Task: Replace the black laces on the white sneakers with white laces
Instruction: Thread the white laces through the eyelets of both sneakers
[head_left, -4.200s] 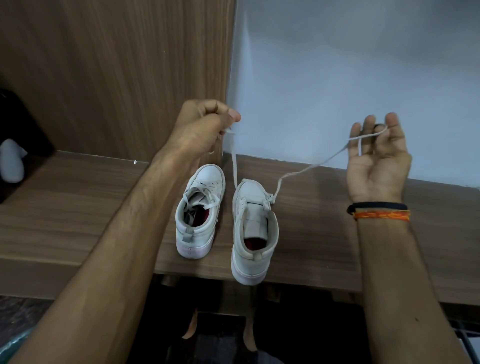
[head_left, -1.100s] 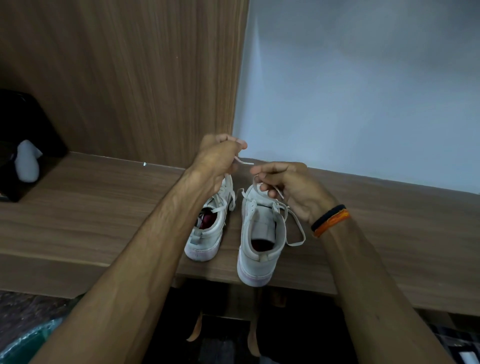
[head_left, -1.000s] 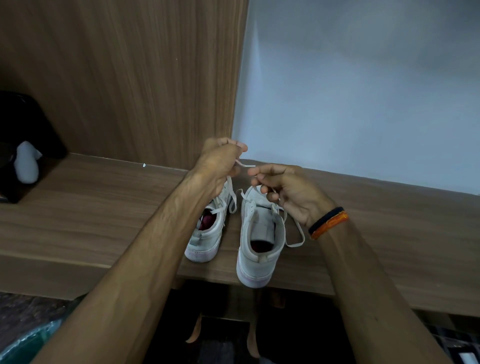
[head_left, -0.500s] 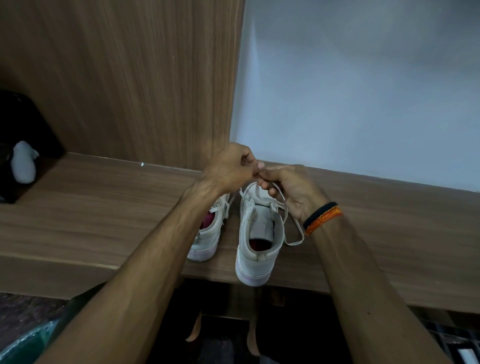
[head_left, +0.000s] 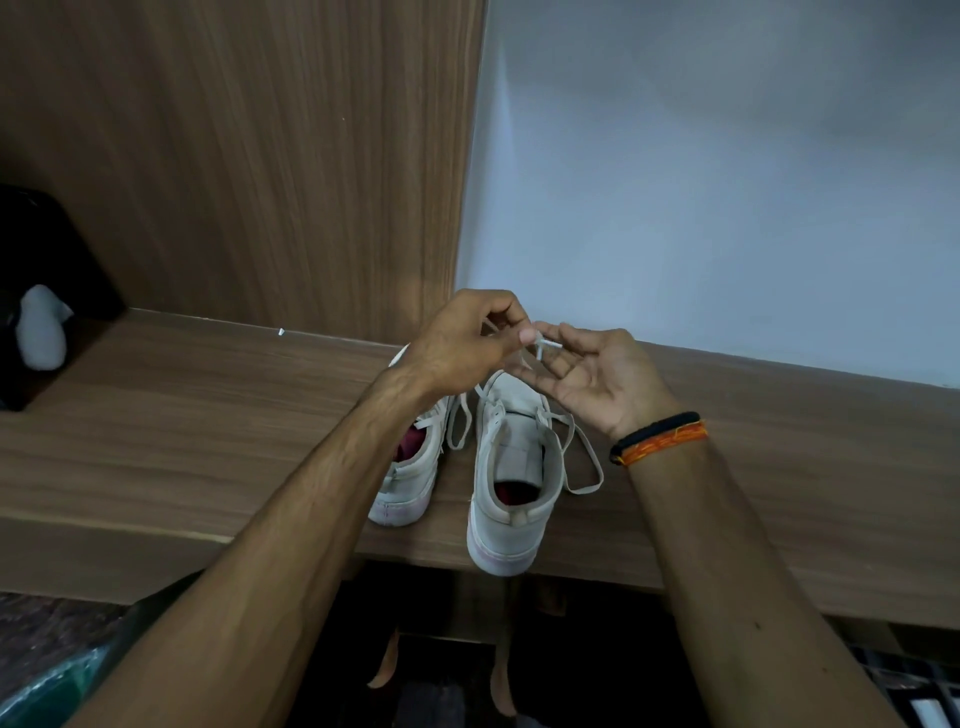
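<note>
Two white sneakers stand side by side on a wooden bench (head_left: 182, 415), heels toward me. The right sneaker (head_left: 514, 467) carries a white lace (head_left: 584, 462) that loops loosely down both its sides. The left sneaker (head_left: 410, 467) is partly hidden under my left forearm. Above the right sneaker's toe, my left hand (head_left: 467, 343) and my right hand (head_left: 602, 379) meet. Both pinch the lace ends between their fingertips. My right palm faces up, with a black and an orange band on the wrist.
A wooden panel (head_left: 260, 156) rises behind the bench on the left, a pale wall (head_left: 727, 182) on the right. A white object (head_left: 41, 332) sits against something black at the far left. The right sneaker's heel overhangs the bench's front edge.
Four seconds ago my hands held the lace ends wide apart and high. They came down and together over the right sneaker, and now my right palm has turned upward.
</note>
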